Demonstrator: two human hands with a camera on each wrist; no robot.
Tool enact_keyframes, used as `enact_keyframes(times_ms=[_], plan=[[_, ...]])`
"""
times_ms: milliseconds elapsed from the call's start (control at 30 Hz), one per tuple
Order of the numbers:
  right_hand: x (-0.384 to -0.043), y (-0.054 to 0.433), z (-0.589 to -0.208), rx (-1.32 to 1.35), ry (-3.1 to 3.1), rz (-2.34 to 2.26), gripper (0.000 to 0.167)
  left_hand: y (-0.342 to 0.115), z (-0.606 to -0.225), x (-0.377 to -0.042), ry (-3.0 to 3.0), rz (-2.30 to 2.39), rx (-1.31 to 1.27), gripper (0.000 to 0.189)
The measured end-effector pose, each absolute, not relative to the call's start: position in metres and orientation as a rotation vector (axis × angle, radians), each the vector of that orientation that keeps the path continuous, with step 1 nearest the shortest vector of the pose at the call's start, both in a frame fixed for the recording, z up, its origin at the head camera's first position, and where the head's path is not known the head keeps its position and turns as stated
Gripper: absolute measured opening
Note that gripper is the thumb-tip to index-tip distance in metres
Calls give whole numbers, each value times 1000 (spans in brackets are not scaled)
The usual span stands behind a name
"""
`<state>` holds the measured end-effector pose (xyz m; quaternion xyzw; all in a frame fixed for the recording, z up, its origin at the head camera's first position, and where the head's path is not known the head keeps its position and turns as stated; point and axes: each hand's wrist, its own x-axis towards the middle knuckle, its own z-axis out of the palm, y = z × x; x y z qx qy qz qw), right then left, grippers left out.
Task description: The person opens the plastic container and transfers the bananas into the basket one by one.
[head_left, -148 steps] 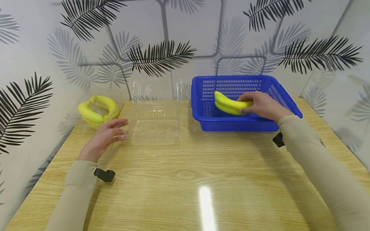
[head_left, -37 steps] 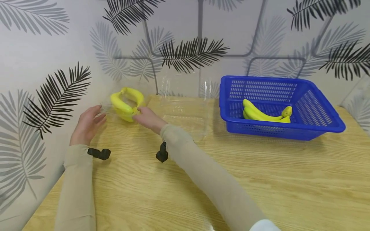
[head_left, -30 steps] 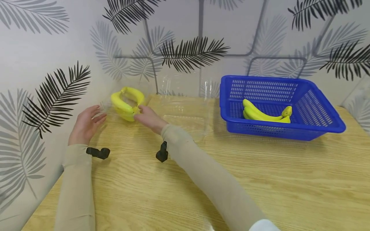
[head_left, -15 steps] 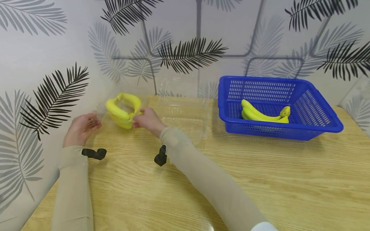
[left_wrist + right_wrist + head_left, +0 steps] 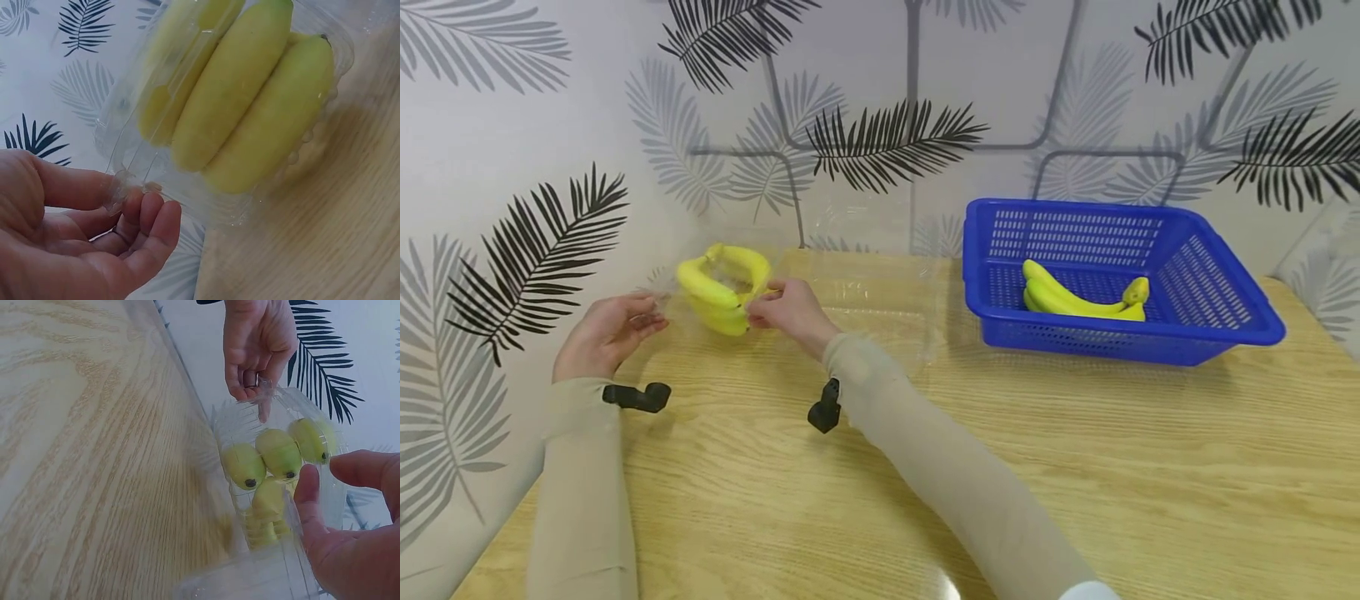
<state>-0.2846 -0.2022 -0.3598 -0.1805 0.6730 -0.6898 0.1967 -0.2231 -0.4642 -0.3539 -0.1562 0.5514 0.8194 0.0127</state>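
Note:
A clear plastic clamshell box (image 5: 234, 215) holding several bananas (image 5: 722, 292) stands at the back left of the table. In the left wrist view, my left hand (image 5: 598, 337) pinches the box's rim at its left corner between thumb and fingers. My right hand (image 5: 797, 312) pinches the near right edge, with thumb and forefinger on the plastic beside the banana tips (image 5: 278, 453) in the right wrist view. The box's transparent lid is hard to make out. A second clear clamshell (image 5: 880, 321) stands open just right of my right hand.
A blue perforated basket (image 5: 1123, 337) with bananas (image 5: 1075, 300) in it stands at the back right. The wooden table (image 5: 925, 467) meets a leaf-patterned wall at the back and left.
Earlier, the right hand held bananas over the basket; those bananas now lie in it. The right hand went left to the filled box, which both hands have since shifted slightly nearer.

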Motion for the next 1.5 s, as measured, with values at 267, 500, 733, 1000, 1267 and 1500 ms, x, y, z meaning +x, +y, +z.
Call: enact_keyframes(times_ms=[267, 500, 733, 1000, 1267, 1500], plan=[[-288, -189, -354, -462, 1800, -2051, 66, -450, -339, -224, 1693, 2611, -397, 16], [-289, -166, -344, -453, 1735, -2135, 68, -433, -323, -224, 1579, 2704, -278, 16], [-282, -139, -329, -465, 1716, -2178, 69, -415, -309, -221, 1639, 2681, -214, 19], [-273, -104, -314, -498, 1698, -2263, 69, -386, -297, -223, 1590, 2682, 0, 19], [-261, -71, -301, -533, 1694, -2337, 67, -353, -294, -225, 1600, 2646, 121, 17], [-249, -35, -296, -536, 1731, -2292, 73, -324, -290, -221, 1607, 2626, 166, 13]])
